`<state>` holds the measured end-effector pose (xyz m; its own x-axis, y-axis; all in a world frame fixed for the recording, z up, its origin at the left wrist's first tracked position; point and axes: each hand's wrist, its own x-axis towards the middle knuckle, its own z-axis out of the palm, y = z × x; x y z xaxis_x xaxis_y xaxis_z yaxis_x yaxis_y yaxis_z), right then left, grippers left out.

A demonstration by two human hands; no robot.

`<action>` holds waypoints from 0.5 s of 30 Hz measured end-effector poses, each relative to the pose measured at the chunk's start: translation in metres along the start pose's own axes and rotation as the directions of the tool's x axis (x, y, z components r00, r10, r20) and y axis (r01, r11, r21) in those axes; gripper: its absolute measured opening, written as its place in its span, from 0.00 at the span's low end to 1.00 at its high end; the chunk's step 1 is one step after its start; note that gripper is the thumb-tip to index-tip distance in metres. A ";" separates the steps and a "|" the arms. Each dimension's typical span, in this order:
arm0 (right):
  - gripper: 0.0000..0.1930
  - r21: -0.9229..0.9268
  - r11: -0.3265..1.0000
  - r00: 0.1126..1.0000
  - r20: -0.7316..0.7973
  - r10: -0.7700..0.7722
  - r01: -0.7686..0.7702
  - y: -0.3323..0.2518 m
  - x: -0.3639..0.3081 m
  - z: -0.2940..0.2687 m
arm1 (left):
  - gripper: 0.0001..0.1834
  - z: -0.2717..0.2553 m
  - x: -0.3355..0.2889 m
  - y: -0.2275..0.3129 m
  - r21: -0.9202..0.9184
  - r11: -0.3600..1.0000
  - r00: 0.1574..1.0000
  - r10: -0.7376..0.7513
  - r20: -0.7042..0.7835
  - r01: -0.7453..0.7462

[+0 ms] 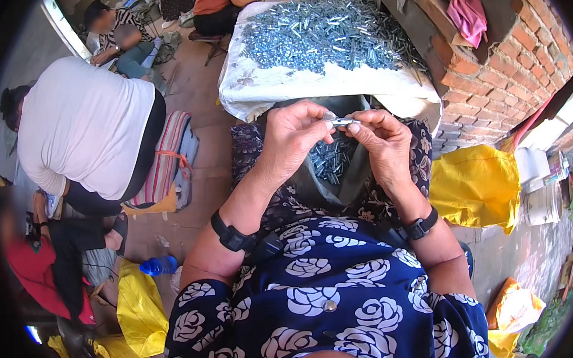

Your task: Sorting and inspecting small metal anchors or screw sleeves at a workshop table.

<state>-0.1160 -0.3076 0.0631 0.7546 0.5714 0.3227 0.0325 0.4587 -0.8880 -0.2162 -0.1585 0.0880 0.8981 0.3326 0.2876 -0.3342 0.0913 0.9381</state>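
Observation:
Both my hands meet in front of my chest over my lap. Between them is a small silvery metal tube-like piece [343,122], lying sideways. My left hand [297,131] pinches one end with thumb and fingertips. At the other end, my right hand [382,140] grips it the same way. Below them a dark bag [359,187] sits open in my lap, with many similar metal pieces [331,163] inside. Just beyond, a table with a white cloth [255,92] bears a wide heap of loose metal pieces [317,36].
A brick wall [484,91] stands at the right, with a yellow sack [474,187] near it. To the left a person in a white top [90,125] bends forward beside striped cushions [167,157]. Other people sit farther off. A blue bottle [158,265] lies on the floor.

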 end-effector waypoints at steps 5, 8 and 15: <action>0.08 -0.104 0.980 0.984 0.062 -0.166 0.172 -0.004 -0.003 -0.007 | 0.06 0.004 0.004 -0.009 -0.066 0.998 1.000 -0.022 0.018 0.023; 0.08 -0.123 0.975 0.982 0.051 -0.180 0.185 0.001 -0.003 -0.013 | 0.07 0.007 0.009 -0.014 -0.073 0.996 0.998 -0.047 0.031 0.049; 0.07 -0.258 0.916 0.951 0.103 -0.291 0.308 0.007 0.002 -0.027 | 0.07 0.011 0.017 -0.023 -0.149 0.983 0.994 -0.104 0.040 0.109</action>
<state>-0.0965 -0.3218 0.0486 0.6406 0.4803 0.5992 0.4310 0.4209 -0.7982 -0.1899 -0.1651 0.0739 0.9387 0.2834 0.1962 -0.2734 0.2657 0.9245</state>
